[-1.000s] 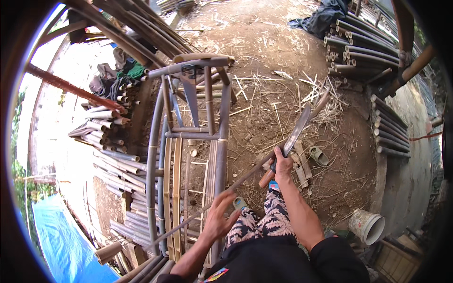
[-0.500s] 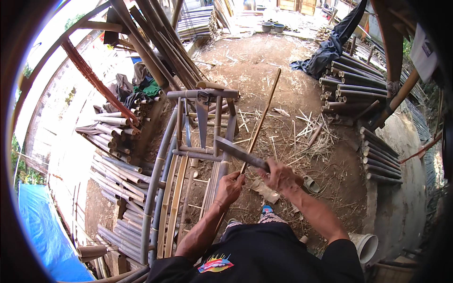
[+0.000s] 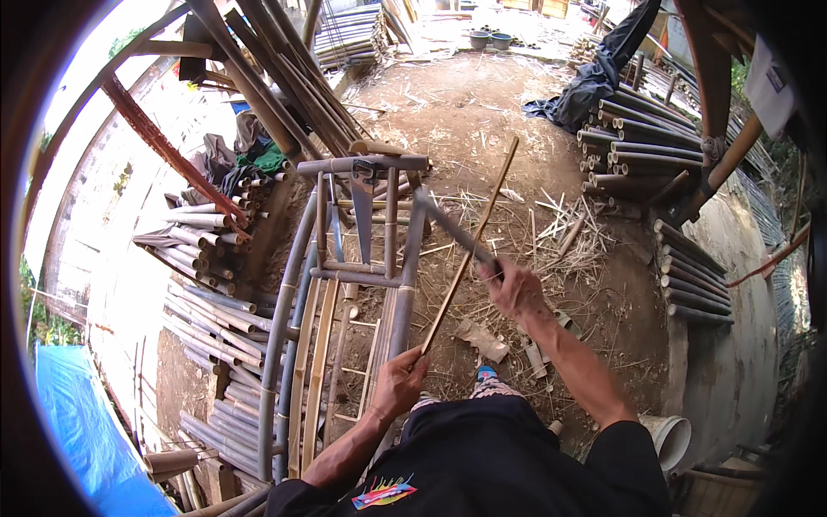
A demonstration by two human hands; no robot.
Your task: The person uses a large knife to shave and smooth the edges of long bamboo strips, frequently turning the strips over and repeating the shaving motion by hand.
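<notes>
Bare dirt littered with bamboo shavings [image 3: 551,224] spreads under this open shed, with stacked poles [image 3: 646,146] beyond. One person, two hands, one thin bamboo strip [image 3: 472,246], one long knife [image 3: 452,226]. His left hand [image 3: 398,379] is closed round the strip's near end; the strip rises away from that grip toward the yard. His right hand [image 3: 515,289] is clenched on the knife handle, blade laid across the strip above the left grip. One grey bamboo frame [image 3: 345,284] stands just left. Should the blade skid down the strip, I judge it could reach the left fingers.

Bamboo strip [image 3: 469,250] and blade [image 3: 457,228] in hands.
</notes>
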